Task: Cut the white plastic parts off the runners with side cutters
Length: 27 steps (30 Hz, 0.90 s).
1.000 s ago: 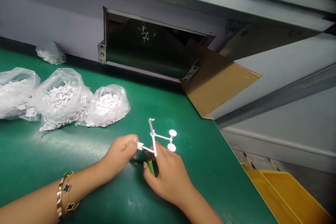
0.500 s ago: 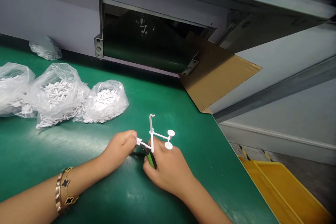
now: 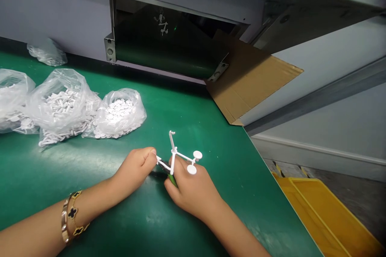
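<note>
My left hand is closed, pinching one end of a white plastic sprue between thumb and fingers. The sprue branches over my right hand and carries two round white discs on its right arm. Green-handled side cutters sit in my closed right hand. Their dark jaws point left and lie at the sprue close to my left fingertips; whether the blades have closed on it I cannot tell. Most of the handles are hidden by my right hand.
Clear bags of white parts stand at the left on the green table, one with small discs. Behind is a machine opening with a conveyor carrying another sprue. Cardboard leans at its right. A yellow bin lies beyond the table edge.
The cutters and sprue have tilted slightly in my hands, and less of the green handle shows. Both hands stay nearly in place. The whole view has shifted a little.
</note>
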### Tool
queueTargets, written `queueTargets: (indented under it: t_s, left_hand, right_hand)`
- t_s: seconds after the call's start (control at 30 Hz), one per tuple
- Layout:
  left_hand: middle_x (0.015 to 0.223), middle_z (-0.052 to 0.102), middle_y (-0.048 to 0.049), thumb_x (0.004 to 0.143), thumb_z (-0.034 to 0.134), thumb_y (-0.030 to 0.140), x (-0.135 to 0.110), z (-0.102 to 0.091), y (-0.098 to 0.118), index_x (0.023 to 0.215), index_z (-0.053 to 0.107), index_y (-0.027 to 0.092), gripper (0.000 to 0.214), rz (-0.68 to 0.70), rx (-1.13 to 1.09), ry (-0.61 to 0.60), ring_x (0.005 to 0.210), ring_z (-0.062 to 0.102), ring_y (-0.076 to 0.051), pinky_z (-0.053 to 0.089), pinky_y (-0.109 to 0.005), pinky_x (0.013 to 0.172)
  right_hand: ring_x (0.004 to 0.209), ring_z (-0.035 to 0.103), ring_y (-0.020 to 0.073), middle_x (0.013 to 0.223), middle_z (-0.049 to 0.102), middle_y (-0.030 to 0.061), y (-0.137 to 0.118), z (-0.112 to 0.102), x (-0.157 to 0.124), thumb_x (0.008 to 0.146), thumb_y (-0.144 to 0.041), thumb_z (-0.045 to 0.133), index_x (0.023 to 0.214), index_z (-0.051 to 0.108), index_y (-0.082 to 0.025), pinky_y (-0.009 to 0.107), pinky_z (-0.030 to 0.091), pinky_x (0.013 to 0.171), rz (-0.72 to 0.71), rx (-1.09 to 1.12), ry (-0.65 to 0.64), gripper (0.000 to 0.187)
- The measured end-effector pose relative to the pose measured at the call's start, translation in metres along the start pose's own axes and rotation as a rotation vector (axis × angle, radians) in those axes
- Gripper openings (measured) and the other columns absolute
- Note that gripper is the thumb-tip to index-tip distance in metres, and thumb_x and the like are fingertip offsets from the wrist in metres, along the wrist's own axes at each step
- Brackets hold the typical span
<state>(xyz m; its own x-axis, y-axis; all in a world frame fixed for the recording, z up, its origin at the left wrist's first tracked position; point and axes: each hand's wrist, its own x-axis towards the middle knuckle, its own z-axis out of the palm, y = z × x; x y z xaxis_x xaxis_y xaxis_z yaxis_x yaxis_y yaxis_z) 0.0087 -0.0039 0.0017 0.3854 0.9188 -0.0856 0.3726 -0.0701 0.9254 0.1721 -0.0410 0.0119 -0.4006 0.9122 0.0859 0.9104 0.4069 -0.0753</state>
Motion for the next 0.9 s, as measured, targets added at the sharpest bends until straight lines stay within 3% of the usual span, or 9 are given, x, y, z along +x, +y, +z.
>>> queueTargets:
  t_s: [0.2,0.37,0.43,0.6,0.67,0.9]
  left_hand:
    - [0.051,0.024,0.0056,0.082,0.028,0.038,0.002,0.003,-0.006,0.057,0.024,0.02,0.031,-0.051,-0.105,-0.008,0.049,0.025,-0.01,0.021,-0.023,0.046]
    - [0.05,0.023,0.0071,0.081,0.031,0.035,0.006,0.004,-0.013,0.059,0.025,0.021,0.027,-0.127,-0.233,-0.002,0.044,0.023,-0.008,0.021,-0.021,0.042]
    - [0.05,0.024,0.0072,0.081,0.031,0.035,0.007,0.004,-0.013,0.059,0.027,0.021,0.027,-0.122,-0.249,-0.014,0.044,0.023,-0.008,0.021,-0.02,0.042]
    - [0.049,0.024,0.0073,0.081,0.031,0.034,0.005,0.006,-0.01,0.059,0.029,0.02,0.026,-0.045,-0.219,-0.11,0.044,0.024,-0.008,0.021,-0.02,0.042]
    - [0.05,0.025,0.0071,0.081,0.031,0.034,0.004,0.006,-0.008,0.058,0.029,0.02,0.026,-0.027,-0.194,-0.14,0.045,0.024,-0.008,0.021,-0.02,0.042]
    - [0.057,0.036,0.0041,0.084,0.028,0.037,0.003,0.004,-0.005,0.059,0.032,0.019,0.031,-0.015,-0.03,-0.12,0.056,0.035,-0.011,0.028,-0.023,0.054]
  right_hand:
    - [0.06,0.053,0.0173,0.071,0.06,0.0049,-0.003,-0.003,0.004,0.074,-0.019,0.041,0.086,0.049,-0.017,0.026,0.025,0.052,0.072,0.017,-0.194,0.014]
    - [0.06,0.05,0.0152,0.072,0.058,0.0027,0.003,-0.004,0.008,0.074,-0.014,0.039,0.084,0.044,-0.018,0.024,0.03,0.053,0.091,0.328,-0.27,0.012]
    - [0.063,0.051,0.0143,0.075,0.057,0.0016,0.005,-0.003,0.008,0.075,-0.012,0.038,0.082,0.043,-0.019,0.023,0.035,0.057,0.082,0.515,-0.225,0.011]
    - [0.065,0.055,0.012,0.072,0.059,-0.0005,-0.001,0.006,0.007,0.085,-0.021,0.04,0.085,0.049,-0.02,0.023,0.042,0.064,0.146,0.829,0.12,0.01]
    - [0.066,0.057,0.0114,0.072,0.061,-0.0003,-0.004,0.008,0.006,0.086,-0.026,0.044,0.088,0.054,-0.02,0.022,0.043,0.064,0.158,0.881,0.204,0.012]
    - [0.063,0.059,0.011,0.073,0.067,-0.0003,-0.008,0.003,0.006,0.084,-0.027,0.05,0.08,0.062,-0.02,0.021,0.045,0.059,0.159,0.908,0.273,0.015]
